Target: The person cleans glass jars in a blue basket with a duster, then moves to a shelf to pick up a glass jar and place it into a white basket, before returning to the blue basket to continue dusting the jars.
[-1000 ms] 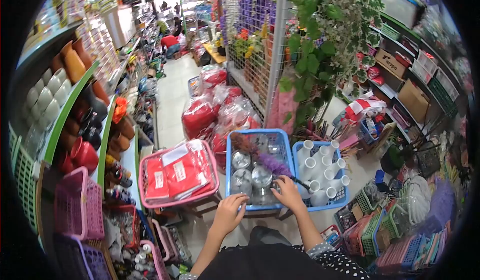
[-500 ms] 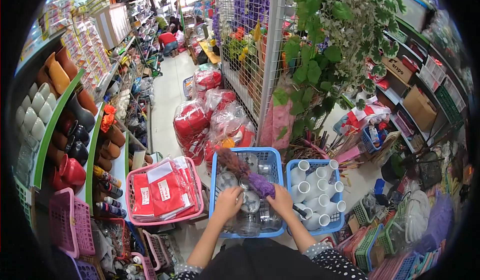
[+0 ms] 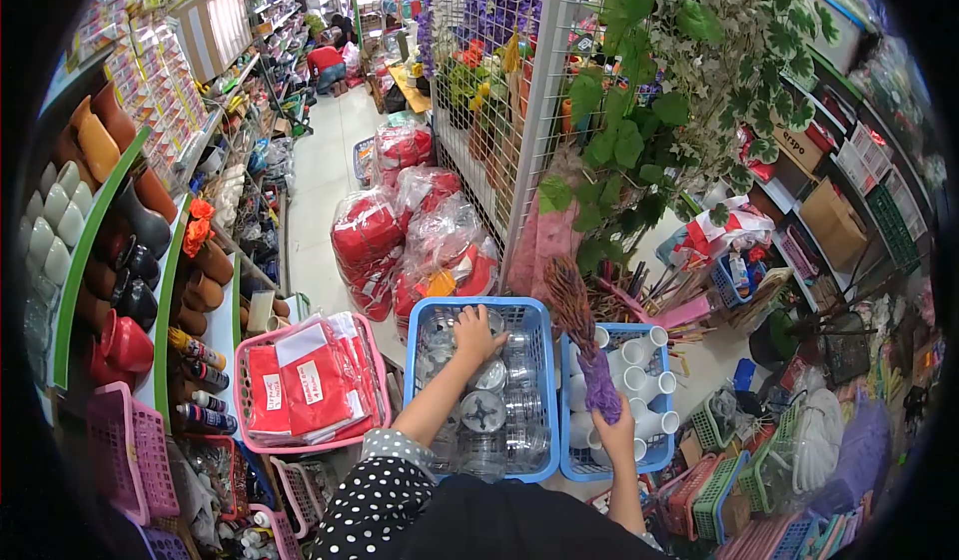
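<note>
My right hand point(image 3: 617, 430) is closed around the lower end of a feather duster point(image 3: 587, 355), purple near my fingers and brown at the top. The duster stands almost upright above the white bottles point(image 3: 633, 378). My left hand point(image 3: 476, 336) reaches into the blue basket point(image 3: 551, 390) of clear glass jars point(image 3: 485, 412), its fingers spread at the jars near the far side. Whether it presses on a jar there is hidden. The jars sit close together, some with a dark pattern on top.
A pink basket point(image 3: 384, 385) of red packets stands on the left, beside shelves of vases point(image 3: 125, 345). Bagged red goods point(image 3: 370, 230) lie on the aisle floor near a white wire rack point(image 3: 534, 110) with hanging leaves. Further baskets point(image 3: 734, 480) crowd the right.
The duster has swung from over the jars to the right, above the bottles, with my right hand. My left hand has moved forward to the jars at the far side, its fingers spreading.
</note>
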The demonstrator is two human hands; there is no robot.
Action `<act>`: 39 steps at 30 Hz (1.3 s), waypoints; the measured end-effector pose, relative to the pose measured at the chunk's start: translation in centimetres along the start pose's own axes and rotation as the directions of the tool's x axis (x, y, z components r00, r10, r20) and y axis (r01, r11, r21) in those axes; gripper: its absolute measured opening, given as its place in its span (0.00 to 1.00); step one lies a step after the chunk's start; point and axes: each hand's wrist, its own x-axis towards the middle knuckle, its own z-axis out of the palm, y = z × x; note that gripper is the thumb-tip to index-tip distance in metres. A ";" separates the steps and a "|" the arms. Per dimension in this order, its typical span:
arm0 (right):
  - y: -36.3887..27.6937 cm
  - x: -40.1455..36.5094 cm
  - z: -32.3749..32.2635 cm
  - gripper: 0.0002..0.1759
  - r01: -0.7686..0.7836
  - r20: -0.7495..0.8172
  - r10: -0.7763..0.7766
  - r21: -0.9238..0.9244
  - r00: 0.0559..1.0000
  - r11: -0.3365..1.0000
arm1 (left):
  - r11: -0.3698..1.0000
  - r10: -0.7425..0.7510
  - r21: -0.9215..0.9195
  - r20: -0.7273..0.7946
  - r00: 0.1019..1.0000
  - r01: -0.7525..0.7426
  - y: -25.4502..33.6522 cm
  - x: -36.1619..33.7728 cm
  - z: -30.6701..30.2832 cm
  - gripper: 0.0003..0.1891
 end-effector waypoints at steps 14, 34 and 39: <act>-1.9 -0.2 0.0 0.23 0.162 0.418 -0.129 -0.043 0.899 0.986 | -0.972 0.219 0.025 0.450 0.866 0.233 -0.2 -6.6 -9.7 0.29; -7.1 -3.1 0.0 0.24 0.474 0.514 -0.353 -0.122 0.782 0.872 | -0.936 0.233 -0.197 0.275 0.933 0.292 0.3 -11.5 -10.4 0.33; -6.0 -3.2 -0.7 0.24 0.318 0.439 -0.246 -0.098 0.864 0.943 | -0.930 0.205 -0.260 0.219 0.954 0.259 1.1 -12.0 -13.7 0.32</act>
